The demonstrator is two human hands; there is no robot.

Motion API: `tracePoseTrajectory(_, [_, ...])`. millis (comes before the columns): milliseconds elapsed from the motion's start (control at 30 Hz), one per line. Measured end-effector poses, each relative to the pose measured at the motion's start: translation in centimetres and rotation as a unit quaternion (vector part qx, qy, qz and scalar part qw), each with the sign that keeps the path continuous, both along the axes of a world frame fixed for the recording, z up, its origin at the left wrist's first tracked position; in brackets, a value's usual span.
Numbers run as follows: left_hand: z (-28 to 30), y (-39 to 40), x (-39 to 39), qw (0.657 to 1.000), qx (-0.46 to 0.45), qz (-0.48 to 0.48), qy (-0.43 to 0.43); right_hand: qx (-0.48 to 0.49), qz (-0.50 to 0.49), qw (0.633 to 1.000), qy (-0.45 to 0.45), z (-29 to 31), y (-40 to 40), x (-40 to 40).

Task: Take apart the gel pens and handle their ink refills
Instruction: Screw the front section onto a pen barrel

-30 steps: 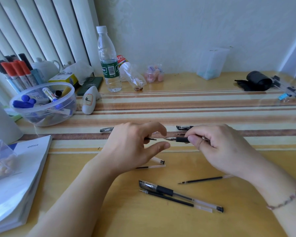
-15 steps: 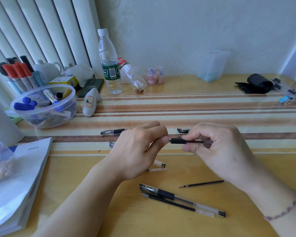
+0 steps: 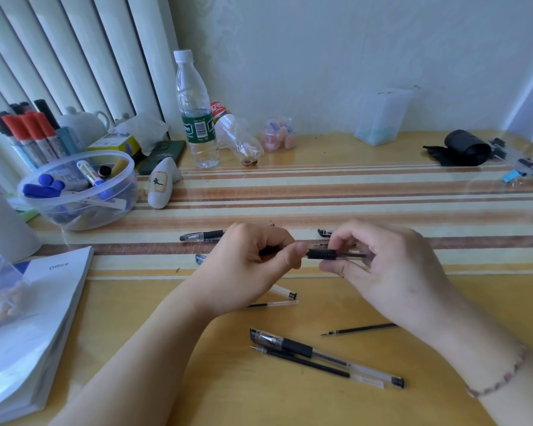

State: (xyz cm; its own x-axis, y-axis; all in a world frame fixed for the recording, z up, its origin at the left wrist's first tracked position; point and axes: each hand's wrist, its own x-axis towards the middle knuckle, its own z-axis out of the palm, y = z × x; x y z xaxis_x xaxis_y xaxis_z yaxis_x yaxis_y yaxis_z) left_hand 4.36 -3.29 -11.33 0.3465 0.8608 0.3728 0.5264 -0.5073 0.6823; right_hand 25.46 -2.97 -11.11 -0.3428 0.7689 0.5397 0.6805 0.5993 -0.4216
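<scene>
Both hands hold one gel pen (image 3: 323, 254) above worktop (image 3: 197, 379): right hand (image 3: 388, 265) grip pinches barrel by rubber sleeve, left hand (image 3: 250, 265) grip pinches tip end. Prob. unscrewing tip; keep barrel steady, twist w/ left, pull straight so refill doesn't bend.

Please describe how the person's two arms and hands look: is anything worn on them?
Both forearms are bare, with no sleeves in view. The right wrist carries a thin bracelet of small pinkish and dark beads. The left hand and right hand show no rings or gloves, and the left wrist is bare.
</scene>
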Motion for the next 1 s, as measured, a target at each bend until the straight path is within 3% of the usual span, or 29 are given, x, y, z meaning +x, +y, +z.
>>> tracePoseTrajectory(200, [0.0, -0.3, 0.7, 0.997, -0.054, -0.013, -0.062, 0.06, 0.001, 0.998, 0.01, 0.0, 0.2, 0.2])
tracePoseTrajectory(367, [0.3, 0.0, -0.1, 0.995, -0.057, 0.019, -0.083, -0.012, 0.01, 1.0, -0.027, 0.0, 0.2, 0.6])
tracePoseTrajectory(567, [0.6, 0.5, -1.1, 0.986, -0.056, 0.102, -0.118, -0.031, -0.021, 0.999, -0.039, 0.2, 0.9, 1.4])
tracePoseTrajectory(667, [0.5, 0.3, -0.7, 0.986, -0.021, 0.087, -0.143, -0.054, 0.008, 0.996, -0.064, 0.2, 0.7, 1.1])
tracePoseTrajectory(733, [0.2, 0.2, -0.4, 0.993, -0.007, 0.058, -0.101, -0.059, 0.027, 0.995, -0.077, 0.1, 0.5, 0.7])
tracePoseTrajectory(867, [-0.8, 0.2, -0.1, 0.991, 0.049, 0.054, 0.109, -0.044, 0.029, 0.994, -0.095, -0.2, 0.3, 0.5])
tracePoseTrajectory(1000, [-0.5, 0.4, -0.9, 0.988, -0.001, 0.063, 0.143, -0.044, 0.017, 0.993, -0.108, 0.2, 0.7, 0.9])
